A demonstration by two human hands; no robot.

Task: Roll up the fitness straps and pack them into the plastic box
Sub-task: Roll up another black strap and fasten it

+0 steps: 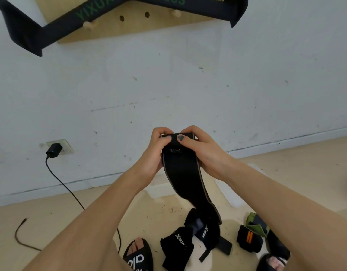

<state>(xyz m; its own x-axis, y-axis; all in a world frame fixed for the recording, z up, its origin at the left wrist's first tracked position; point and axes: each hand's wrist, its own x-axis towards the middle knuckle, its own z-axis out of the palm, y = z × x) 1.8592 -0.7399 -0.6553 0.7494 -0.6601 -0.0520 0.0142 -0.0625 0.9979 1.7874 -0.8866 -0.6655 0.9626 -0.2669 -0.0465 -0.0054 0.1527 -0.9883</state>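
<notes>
While hanging limp from chest height to the floor, black strap (186,184) looks soft, light, floppy, best taken at the rolled top end. Both thumbs and curled fingers, left hand (156,151) and right hand (203,151), pinching that roll tight. Readable: "YIXUAN" on wall strap (110,14), "XTEP" on floor wraps (180,241).

black strap (185,178) — grey edging, beige floor (51,216)
</notes>
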